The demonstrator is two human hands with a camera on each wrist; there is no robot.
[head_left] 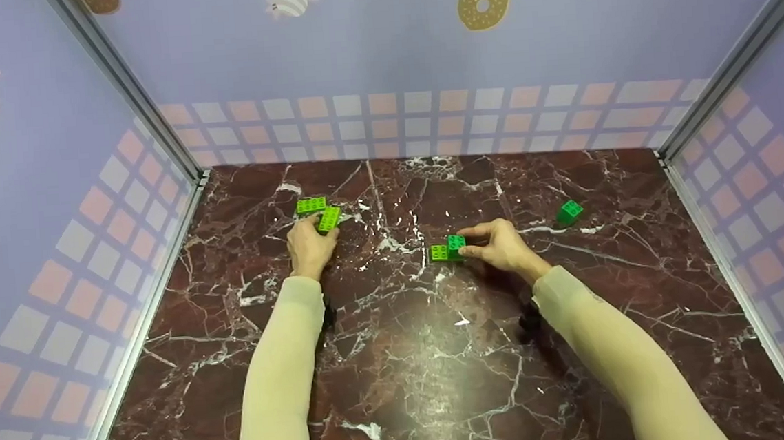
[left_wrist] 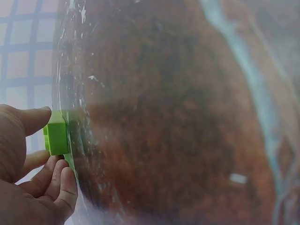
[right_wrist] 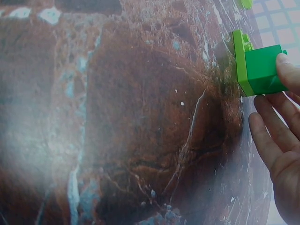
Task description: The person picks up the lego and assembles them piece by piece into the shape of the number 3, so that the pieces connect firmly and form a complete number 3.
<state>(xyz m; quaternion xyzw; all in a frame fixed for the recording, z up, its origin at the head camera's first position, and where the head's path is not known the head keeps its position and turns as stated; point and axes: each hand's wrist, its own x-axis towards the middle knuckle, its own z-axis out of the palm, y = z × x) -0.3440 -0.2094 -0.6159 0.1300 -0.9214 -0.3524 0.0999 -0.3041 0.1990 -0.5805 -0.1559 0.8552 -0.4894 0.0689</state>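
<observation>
My left hand [head_left: 311,248] pinches a lime green building brick [head_left: 329,219] between thumb and fingers, low over the tabletop. Just behind it lies another lime green brick [head_left: 311,205], studs up. My right hand [head_left: 501,245] holds a darker green brick [head_left: 456,243] between thumb and fingers. That brick sits over one end of a flat lime green brick [head_left: 438,252], whose other end shows bare studs. In the right wrist view the green block [right_wrist: 265,70] stands against the thin lime piece [right_wrist: 240,63]. The left wrist view shows the lime brick [left_wrist: 57,133] between the fingertips.
A separate dark green brick [head_left: 569,212] stands on the right side of the red-brown marbled table [head_left: 414,343]. Purple panels with a printed tile pattern [head_left: 420,125] enclose the back and both sides. Metal rails [head_left: 149,106] run along the corners.
</observation>
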